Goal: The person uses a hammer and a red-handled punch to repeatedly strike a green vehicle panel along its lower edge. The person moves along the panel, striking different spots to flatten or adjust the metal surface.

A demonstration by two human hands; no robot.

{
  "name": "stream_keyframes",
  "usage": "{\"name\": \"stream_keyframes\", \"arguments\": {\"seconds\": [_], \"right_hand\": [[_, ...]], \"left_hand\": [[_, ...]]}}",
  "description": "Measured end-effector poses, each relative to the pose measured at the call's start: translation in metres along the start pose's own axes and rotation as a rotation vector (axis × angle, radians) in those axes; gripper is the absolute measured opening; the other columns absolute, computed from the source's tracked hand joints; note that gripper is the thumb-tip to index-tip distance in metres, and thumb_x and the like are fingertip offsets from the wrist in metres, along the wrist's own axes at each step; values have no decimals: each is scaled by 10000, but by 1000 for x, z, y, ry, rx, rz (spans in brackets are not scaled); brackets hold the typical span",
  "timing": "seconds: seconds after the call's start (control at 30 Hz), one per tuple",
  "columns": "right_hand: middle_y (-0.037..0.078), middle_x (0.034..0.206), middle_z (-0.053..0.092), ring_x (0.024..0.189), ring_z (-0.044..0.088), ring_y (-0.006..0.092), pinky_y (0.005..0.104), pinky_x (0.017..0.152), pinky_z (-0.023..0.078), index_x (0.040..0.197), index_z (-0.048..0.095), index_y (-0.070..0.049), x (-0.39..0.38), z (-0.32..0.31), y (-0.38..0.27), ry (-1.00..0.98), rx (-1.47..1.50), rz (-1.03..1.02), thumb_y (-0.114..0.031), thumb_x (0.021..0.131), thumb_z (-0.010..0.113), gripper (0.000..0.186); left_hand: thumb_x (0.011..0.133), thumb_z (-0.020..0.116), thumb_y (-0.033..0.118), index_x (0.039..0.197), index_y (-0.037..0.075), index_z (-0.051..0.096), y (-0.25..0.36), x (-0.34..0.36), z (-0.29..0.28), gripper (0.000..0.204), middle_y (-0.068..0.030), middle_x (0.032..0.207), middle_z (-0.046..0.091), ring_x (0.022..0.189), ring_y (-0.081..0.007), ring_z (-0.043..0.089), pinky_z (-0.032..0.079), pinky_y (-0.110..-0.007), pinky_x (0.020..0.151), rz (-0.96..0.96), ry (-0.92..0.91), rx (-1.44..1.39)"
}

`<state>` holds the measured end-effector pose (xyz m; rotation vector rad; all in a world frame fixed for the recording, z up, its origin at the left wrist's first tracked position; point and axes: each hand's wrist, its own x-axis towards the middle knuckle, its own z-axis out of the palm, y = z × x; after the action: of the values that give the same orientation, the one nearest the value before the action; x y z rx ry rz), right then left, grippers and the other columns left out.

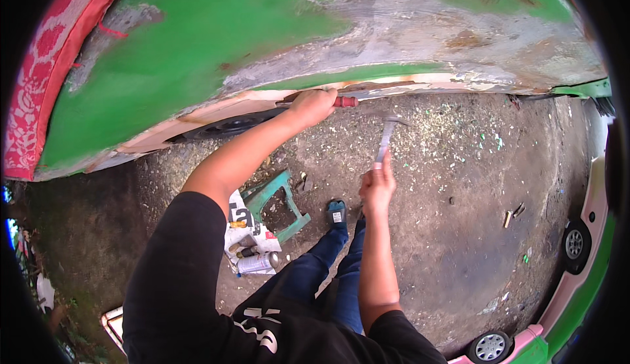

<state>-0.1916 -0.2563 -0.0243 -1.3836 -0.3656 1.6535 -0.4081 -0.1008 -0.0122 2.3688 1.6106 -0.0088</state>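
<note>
Over chip-strewn ground (472,246), your left hand (314,107) clasps the red-handled tool (346,101) at 12 o'clock, your right hand (378,190) the hammer (385,142) at 2; misaimed blows could strike the left hand.

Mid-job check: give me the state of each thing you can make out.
Left hand: closed around red-handled tool
Right hand: closed around hammer
Hammer: raised off the ground
Green panel: paint partly gone, grey and brownish patches showing
Spray can: lying on its side
Ground: strewn with pale chips
</note>
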Motion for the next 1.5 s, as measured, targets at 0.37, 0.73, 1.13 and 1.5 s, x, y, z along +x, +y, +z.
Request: {"name": "stream_keyframes", "arguments": {"seconds": [0.37, 0.73, 1.13, 1.5], "right_hand": [[-92, 610, 320, 470, 311, 23, 189, 375, 269, 1500, 313, -307, 2, 6, -23, 28, 76, -41, -158, 1015, 454, 528], [-65, 615, 294, 448, 274, 31, 195, 381, 233, 1516, 273, -291, -16, -22, -3, -71, 50, 40, -147, 1027, 418, 529], [-62, 618, 300, 459, 286, 38, 201, 386, 245, 1514, 285, -276, -32, -44, -3, 16, 43, 79, -152, 1026, 420, 521], [-72, 616, 307, 457, 283, 30, 194, 383, 235, 1506, 310, -257, -33, -49, -13, 68, 48, 100, -144, 1025, 428, 509]], "left_hand": [[823, 684, 197, 930, 20, 528, 6, -7, -1, 259, -185, 734, 658, 751, -368, 670, 522, -476, 664, -35, -8, -2], [811, 684, 137, 853, 63, 486, 1, -56, -8, 215, -120, 713, 593, 704, -350, 626, 490, -451, 611, 56, 320, -228], [758, 712, 101, 721, 98, 468, -19, -95, -7, 246, -50, 683, 556, 660, -264, 568, 439, -384, 602, 458, 209, -274], [808, 664, 172, 814, 94, 528, -5, -72, -9, 157, -79, 678, 604, 675, -291, 639, 490, -417, 584, 270, 89, -132]]}}
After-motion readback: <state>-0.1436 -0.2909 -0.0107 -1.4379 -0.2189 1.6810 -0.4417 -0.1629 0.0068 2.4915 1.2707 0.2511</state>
